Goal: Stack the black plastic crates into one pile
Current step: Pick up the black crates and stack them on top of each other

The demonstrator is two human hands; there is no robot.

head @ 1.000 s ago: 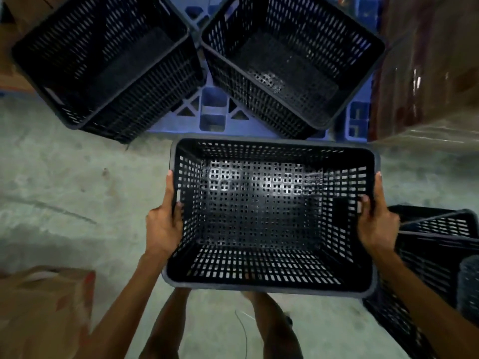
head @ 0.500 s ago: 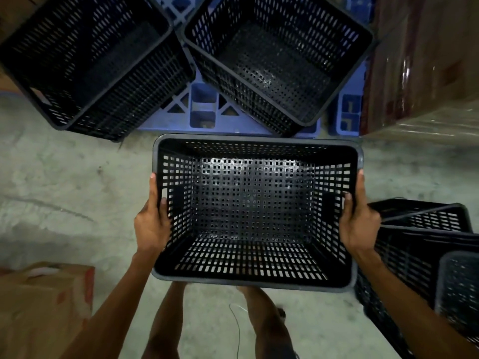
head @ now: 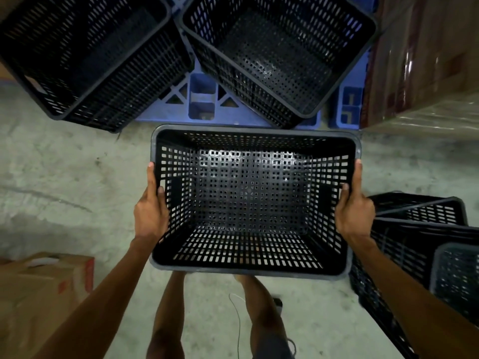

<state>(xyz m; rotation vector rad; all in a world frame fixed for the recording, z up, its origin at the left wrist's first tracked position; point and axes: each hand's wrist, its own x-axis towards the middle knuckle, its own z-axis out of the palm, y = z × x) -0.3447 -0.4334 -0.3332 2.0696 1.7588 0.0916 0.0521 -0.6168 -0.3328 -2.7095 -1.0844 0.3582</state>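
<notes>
I hold a black perforated plastic crate [head: 248,203] in the air in front of me, mouth up, above the concrete floor. My left hand [head: 150,211] grips its left rim and my right hand [head: 353,212] grips its right rim, thumbs inside. Two piles of black crates stand ahead on a blue pallet [head: 202,99]: the left pile [head: 85,55] and the right pile [head: 280,53], both turned at an angle. More black crates [head: 425,239] lie tilted at my right.
A brown cardboard box [head: 39,288] sits on the floor at lower left. Wrapped cardboard cartons [head: 425,55] rise at the upper right beside the pallet. My legs show below the held crate. Grey concrete floor [head: 64,177] spreads to the left.
The two piles on the pallet have come closer and slid slightly left in view. The held crate has stayed in both hands, shifted a little left and up in view.
</notes>
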